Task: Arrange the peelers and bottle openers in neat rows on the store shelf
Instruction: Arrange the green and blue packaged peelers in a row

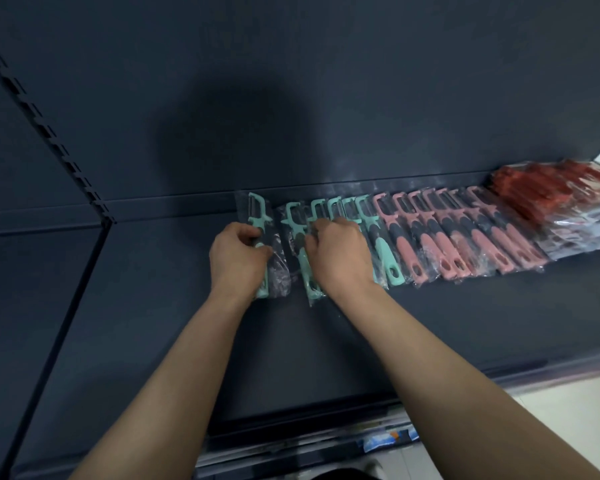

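Now: your left hand (238,252) grips end peeler (258,211), fingers clenched round handle, at left end of row on shelf (326,341), gap beside it. Your right hand (338,252) pinches next peeler (305,268), fingers curled on wrap. Slide end peeler right to overlap like pink peelers (465,237); keep heads level; wrap likely slippery.

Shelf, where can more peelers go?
Bare shelf lies left of the end teal peeler in the left hand, and along the front before the handles. Rightward it is packed: teal peelers under the right hand, pink peelers, red packets.
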The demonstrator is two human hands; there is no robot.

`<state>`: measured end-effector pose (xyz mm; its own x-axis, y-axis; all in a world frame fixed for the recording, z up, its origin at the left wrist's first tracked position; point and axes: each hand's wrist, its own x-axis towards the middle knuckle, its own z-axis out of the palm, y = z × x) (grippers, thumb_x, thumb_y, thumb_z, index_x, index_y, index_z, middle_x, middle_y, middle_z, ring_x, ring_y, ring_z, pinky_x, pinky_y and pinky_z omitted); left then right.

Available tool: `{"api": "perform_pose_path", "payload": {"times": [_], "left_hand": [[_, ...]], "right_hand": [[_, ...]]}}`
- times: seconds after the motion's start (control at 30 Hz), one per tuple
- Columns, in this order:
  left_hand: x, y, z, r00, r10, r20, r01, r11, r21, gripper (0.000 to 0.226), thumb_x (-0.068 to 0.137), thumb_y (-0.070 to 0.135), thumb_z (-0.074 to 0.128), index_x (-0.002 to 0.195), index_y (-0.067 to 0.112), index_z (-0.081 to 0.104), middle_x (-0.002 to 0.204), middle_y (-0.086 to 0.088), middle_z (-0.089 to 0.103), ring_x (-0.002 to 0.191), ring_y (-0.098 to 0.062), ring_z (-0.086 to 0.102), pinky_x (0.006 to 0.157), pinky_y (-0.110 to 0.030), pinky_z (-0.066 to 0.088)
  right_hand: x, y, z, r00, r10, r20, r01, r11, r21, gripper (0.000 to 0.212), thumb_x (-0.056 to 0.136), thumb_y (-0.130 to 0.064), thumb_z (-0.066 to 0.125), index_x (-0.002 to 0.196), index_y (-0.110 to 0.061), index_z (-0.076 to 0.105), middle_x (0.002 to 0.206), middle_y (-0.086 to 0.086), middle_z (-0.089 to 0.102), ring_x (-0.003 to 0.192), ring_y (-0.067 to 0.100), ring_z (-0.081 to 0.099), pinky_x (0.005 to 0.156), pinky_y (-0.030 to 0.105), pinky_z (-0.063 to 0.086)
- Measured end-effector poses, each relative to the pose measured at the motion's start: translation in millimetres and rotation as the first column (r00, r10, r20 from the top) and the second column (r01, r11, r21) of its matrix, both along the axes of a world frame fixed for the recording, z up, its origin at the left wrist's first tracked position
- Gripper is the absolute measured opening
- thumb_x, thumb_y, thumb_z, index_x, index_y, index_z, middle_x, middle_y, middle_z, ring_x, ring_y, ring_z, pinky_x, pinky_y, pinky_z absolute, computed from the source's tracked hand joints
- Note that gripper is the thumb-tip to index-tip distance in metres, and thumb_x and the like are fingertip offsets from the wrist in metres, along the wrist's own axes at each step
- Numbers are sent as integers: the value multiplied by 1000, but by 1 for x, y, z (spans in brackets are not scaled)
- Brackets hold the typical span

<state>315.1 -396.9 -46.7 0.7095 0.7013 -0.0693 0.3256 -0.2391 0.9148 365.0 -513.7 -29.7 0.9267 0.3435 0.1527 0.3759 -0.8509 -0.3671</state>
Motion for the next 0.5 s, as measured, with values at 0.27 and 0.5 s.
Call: {"api": "perform_pose_path", "payload": {"times": [0.27, 0.5], "left_hand": [[-4, -13, 5, 985, 18, -174, 67, 877, 476, 41, 80, -14, 44, 115, 7, 47, 111, -15, 48, 96, -31, 47, 76, -30, 33], [5, -28, 5, 943, -180, -279, 285, 869, 403, 50, 84, -5, 38, 132, 10, 44, 127, -17, 45, 113, -39, 41, 98, -48, 39]], "right_hand": [[3, -13, 3, 1000, 8, -7, -8, 1000, -23, 22, 94, -12, 44, 106, -3, 61, 106, 16, 59, 104, 31, 52, 77, 33, 41], [8, -20, 1, 995, 80, -53, -82, 995, -49, 27, 95, -22, 45, 109, -6, 62, 113, 13, 57, 112, 30, 44, 89, 35, 40]]}}
